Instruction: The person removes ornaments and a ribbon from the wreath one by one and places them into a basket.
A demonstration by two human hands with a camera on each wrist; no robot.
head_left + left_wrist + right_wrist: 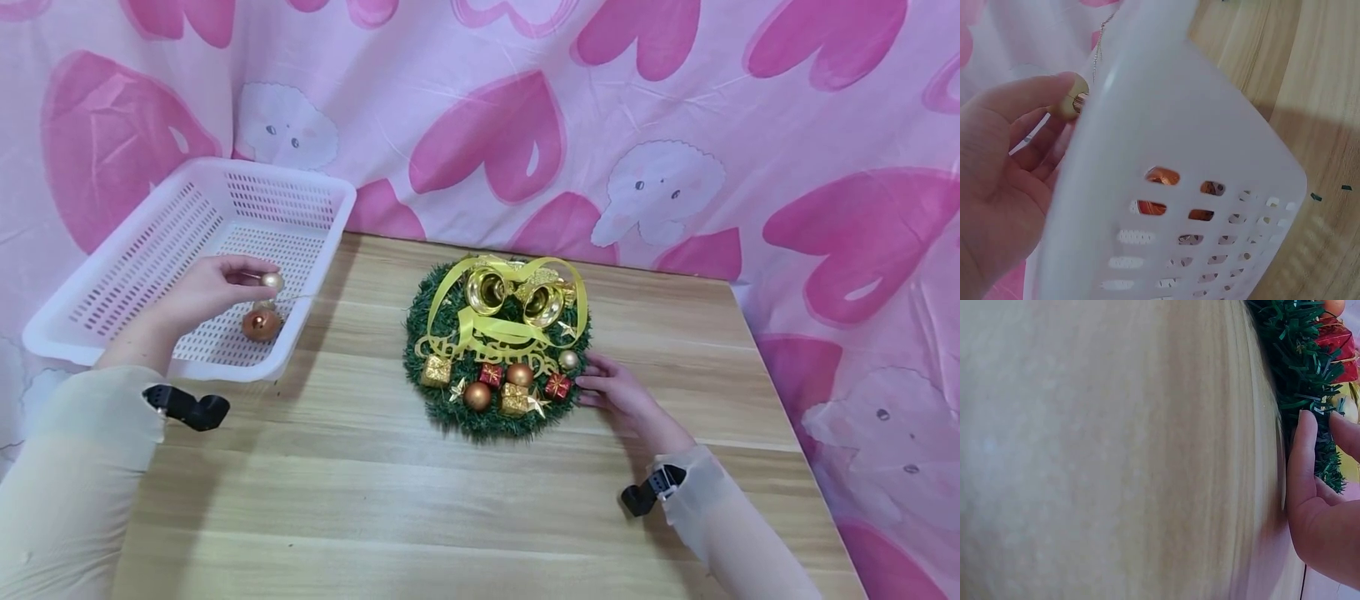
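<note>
My left hand (213, 292) is over the white basket and pinches a small gold ball ornament (272, 282) between thumb and fingers. A thin cord (1098, 53) trails from the ball in the left wrist view. Below it, a copper ball ornament (262, 324) lies in the basket. On the table sits a green Christmas wreath (450, 408) with gold bells (487, 290), yellow ribbon (581, 312), small gift boxes (437, 371), stars and balls. Its right edge is touched by my right hand (618, 390), whose fingers look fairly straight in the head view.
The white plastic basket (341, 217) stands at the table's left, its rim close to my left hand. A wooden table (375, 500) carries everything. Behind it hangs a pink heart-patterned cloth (487, 142). Small green bits (1316, 197) lie beside the basket.
</note>
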